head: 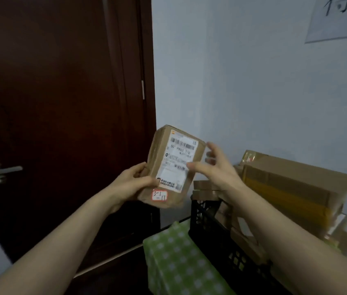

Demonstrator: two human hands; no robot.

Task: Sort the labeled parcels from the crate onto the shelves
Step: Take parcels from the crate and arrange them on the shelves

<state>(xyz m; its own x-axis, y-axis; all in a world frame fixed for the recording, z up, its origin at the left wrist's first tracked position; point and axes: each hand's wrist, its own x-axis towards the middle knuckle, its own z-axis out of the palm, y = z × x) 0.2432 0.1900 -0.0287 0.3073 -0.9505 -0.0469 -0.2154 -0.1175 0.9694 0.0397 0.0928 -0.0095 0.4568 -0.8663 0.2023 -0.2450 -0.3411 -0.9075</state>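
Forearms, both bare, enter from the near corners and meet at mid-frame

Position: small brown parcel point(174, 165) is held in the air, to the left of and above the black crate point(211, 226), in front of the edge of the dark door point(62, 103). No shelves in view.

Left hand point(135, 182): gripping the parcel's lower left edge, thumb on the front face, fingers curled behind. It appears to carry the load alone.

Right hand point(217, 167): fingers spread and nearly straight beside the parcel's right edge, thumb tip over the shipping label point(180, 160). Motion blur; cannot tell whether it touches.

Orientation: long axis close to upright, top end leaning slightly right and away. The broad labelled face is towards the camera and the print reads right way up. The red-bordered handwritten sticker point(159, 195) sits at the lower end and seems to read 3-1-11, presumably the shelf code.

Handling (judgement): one hand supports it, so probably light. The cardboard looks stiff, though its edges are creased and a little soft. Contents unknown, so treat it as crushable. Best hold is across the two long edges, palms clear of both labels so that the code stays readable.

Other: larger cartons point(291, 188) stand stacked in the crate, and a green checked cloth point(179, 258) lies to its near left
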